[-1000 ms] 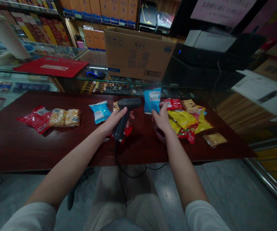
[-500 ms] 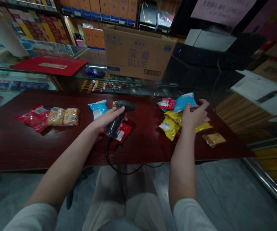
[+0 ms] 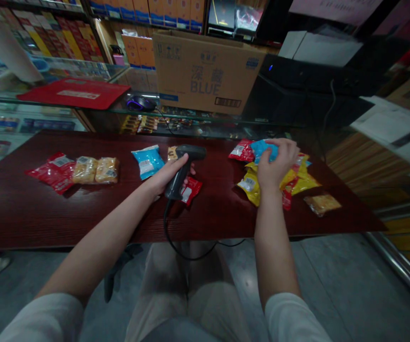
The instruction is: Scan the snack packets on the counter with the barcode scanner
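My left hand [image 3: 174, 175] is closed round the handle of a black barcode scanner [image 3: 178, 178], whose head points right. Below the scanner lies a red snack packet [image 3: 192, 190], partly covered by it. To its left rests a blue snack packet [image 3: 148, 161] with a white label. My right hand [image 3: 276, 164] curls over another blue snack packet [image 3: 261, 149] on the pile at the right, hiding part of it. Around that hand are a red packet [image 3: 242, 150], a yellow packet [image 3: 250, 184] and several more yellow and red ones.
On the dark wooden table [image 3: 126, 213], a red packet [image 3: 57, 172] and two clear-wrapped pastries [image 3: 96, 170] lie at the left. A flat wrapped biscuit [image 3: 322, 204] sits at the right. Behind stand a cardboard box [image 3: 208, 71] and a mouse [image 3: 139, 103]. The scanner's cable [image 3: 169, 232] hangs over the front edge.
My right hand has carried the blue packet from beside the scanner rightwards onto the pile and now curls over it. The left hand keeps the scanner, having shifted only slightly.
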The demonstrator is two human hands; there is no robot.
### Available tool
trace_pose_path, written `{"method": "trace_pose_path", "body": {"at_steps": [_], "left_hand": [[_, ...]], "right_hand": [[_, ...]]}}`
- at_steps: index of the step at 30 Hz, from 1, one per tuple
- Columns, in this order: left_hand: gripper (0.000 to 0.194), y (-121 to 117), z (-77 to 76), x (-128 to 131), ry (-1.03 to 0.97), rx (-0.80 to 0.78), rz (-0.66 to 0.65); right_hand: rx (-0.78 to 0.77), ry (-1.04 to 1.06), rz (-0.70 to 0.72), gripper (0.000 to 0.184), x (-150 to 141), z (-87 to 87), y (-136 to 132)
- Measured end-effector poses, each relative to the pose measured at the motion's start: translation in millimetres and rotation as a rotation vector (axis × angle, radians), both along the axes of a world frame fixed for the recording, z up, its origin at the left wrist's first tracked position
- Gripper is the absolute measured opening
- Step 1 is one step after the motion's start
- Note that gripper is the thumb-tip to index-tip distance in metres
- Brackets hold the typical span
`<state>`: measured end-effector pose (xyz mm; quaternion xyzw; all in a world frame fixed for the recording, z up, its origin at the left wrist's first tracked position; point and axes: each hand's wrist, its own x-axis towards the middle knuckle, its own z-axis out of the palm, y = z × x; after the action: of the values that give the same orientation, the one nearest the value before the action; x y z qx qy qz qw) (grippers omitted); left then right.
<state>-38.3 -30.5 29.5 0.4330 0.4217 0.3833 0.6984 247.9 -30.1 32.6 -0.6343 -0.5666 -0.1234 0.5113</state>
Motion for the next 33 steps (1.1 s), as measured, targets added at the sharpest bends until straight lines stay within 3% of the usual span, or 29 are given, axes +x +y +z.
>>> {"method": "trace_pose_path", "body": {"at_steps": [2, 5, 9, 12, 15, 19, 23, 28, 33], "left_hand": [[0.045, 0, 0.9, 0, -0.043, -0.005, 0.006], [0.047, 1, 0.9, 0, -0.091, -0.033, 0.004], [0.049, 3, -4.6, 5, -0.159, -0.048, 0.024], [0.051, 6, -7.8, 12, -0.229, -0.030, 0.052], [0.053, 9, -5.9, 13, -0.291, 0.020, 0.060], [0.058, 8, 5.0, 0, -0.319, 0.062, 0.042], [0.060, 5, 17.4, -17, -0.216, 0.045, 0.073], [0.061, 4, 22.2, -26, -0.130, 0.028, 0.116], [0.061, 5, 18.9, -23, -0.091, 0.021, 0.114]], "right_hand": [[-0.070, -0.007, 0.227, 0.019, -20, -4.7, 1], [-0.356, -0.026, 0.564, 0.014, -50, -14.5, 0], [-0.777, -0.115, 0.796, 0.026, -70, -27.0, -1], [-0.872, -0.155, 0.834, 0.032, -71, -33.9, 1], [-0.859, -0.166, 0.831, 0.028, -70, -39.4, 6], [-0.833, -0.158, 0.808, 0.021, -69, -43.2, 9], [-0.863, -0.068, 0.830, 0.019, -67, -41.5, 9], [-0.865, 0.354, 0.870, 0.023, -53, -36.6, 9], [-0.668, 0.843, 0.781, 0.032, -34, -26.8, 12]]}}
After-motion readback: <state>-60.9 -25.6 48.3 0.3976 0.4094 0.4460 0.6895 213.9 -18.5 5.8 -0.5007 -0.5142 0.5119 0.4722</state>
